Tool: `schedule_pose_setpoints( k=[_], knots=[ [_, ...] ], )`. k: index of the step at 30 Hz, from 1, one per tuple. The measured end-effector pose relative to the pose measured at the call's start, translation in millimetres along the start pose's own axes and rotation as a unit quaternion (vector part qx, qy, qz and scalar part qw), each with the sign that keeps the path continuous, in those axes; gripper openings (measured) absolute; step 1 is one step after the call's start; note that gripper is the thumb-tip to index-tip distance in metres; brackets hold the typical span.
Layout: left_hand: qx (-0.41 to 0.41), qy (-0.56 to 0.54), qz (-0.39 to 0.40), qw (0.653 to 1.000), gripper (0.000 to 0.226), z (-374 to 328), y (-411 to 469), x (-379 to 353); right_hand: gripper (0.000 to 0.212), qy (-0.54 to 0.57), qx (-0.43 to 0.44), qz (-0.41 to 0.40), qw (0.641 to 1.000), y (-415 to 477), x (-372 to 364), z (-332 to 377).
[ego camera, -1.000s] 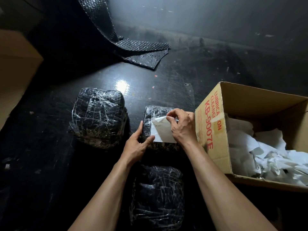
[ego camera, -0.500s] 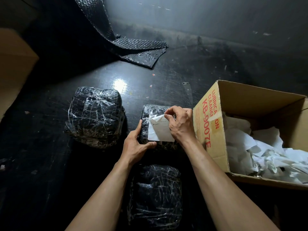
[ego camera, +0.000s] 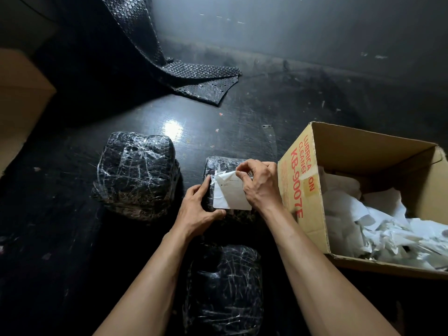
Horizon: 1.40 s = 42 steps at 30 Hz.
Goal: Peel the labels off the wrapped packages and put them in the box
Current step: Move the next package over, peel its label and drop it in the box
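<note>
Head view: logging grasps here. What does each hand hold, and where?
The right hand pinches the white label at its lifted top edge; left hand grips the middle package by its left side.

Hemmed in on the right by the box [ego camera: 303,190] wall, just beside the right hand [ego camera: 260,185]. Blocked leftward by the big package [ego camera: 135,173], nearward by the near package [ego camera: 225,287] between the forearms. Open over the box mouth and across bare tabletop [ego camera: 242,122] toward the bubble wrap [ego camera: 194,76].
</note>
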<state>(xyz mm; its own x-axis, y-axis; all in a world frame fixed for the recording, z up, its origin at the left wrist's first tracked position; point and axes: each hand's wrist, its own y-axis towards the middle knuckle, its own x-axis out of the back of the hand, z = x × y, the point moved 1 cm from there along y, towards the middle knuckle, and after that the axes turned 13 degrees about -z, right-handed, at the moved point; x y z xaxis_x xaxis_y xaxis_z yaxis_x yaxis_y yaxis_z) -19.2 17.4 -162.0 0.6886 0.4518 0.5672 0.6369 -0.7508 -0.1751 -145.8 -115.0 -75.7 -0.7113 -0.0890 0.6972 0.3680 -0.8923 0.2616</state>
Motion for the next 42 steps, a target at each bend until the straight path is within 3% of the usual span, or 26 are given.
schedule_pose_setpoints(
  k=[5,11,42],
  knots=[
    [0.002,-0.062,0.008,0.998,0.107,1.0,1.8,8.5,0.006,0.006,-0.016,0.009,1.0,7.7,-1.4,-1.7],
    [0.025,-0.055,0.006,0.998,0.117,6.3,1.0,6.6,0.008,0.004,-0.02,0.007,1.0,11.8,-3.2,-1.4],
    [0.036,-0.009,-0.054,0.998,0.108,-0.9,-3.6,-0.5,0.013,-0.009,0.1,0.022,0.995,-12.4,34.4,18.4]
  ],
)
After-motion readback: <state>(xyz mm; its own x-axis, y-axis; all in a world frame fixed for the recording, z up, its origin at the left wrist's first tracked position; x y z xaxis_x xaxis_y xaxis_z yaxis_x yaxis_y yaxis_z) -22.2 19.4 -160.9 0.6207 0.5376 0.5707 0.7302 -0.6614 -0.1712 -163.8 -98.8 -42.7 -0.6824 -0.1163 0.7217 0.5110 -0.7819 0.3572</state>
